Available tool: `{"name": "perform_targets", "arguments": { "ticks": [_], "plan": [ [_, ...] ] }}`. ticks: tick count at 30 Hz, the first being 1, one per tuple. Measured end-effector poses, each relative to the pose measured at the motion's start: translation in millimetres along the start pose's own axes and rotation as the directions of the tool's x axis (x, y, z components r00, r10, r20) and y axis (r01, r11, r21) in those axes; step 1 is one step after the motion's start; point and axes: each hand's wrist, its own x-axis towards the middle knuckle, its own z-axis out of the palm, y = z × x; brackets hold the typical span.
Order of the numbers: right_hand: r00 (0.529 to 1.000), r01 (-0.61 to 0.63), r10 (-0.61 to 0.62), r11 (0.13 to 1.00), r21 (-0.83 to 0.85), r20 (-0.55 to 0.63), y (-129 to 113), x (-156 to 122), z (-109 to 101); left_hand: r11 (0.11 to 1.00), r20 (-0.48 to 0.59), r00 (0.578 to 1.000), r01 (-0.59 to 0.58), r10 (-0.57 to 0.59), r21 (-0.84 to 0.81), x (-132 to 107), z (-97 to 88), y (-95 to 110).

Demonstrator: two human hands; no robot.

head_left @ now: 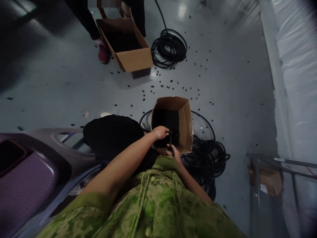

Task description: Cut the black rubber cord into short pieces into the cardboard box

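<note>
Over an open cardboard box (186, 129), my left hand (162, 131) is closed around a black hose (146, 130) that comes in from the left side of the box. The end of the hose sticks out just past my fingers. My right hand (175, 152) is wrapped round a slim dark hand tool (170, 142), whose upper end meets the hose end. It looks like a cutter, but its jaws are too small to make out. Many small black pieces (170, 120) lie inside the box below my hands.
Coiled black hose (210, 158) lies right of the box, another coil (169, 49) farther ahead. A person in dark trousers (137, 16) is behind a second cardboard box (135, 59). Small black bits dot the floor (223, 82). A purple chair (32, 185) stands left, a metal frame (257, 178) right.
</note>
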Motion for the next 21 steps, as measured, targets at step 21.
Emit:
{"name": "perform_targets", "arguments": {
  "ticks": [21],
  "plan": [
    [0.999,-0.019,0.024,0.992,-0.128,0.044,-3.7,-0.2,-3.0,0.999,0.031,1.0,0.0,-0.001,0.043,-5.1,-6.4,4.3]
  ]
}}
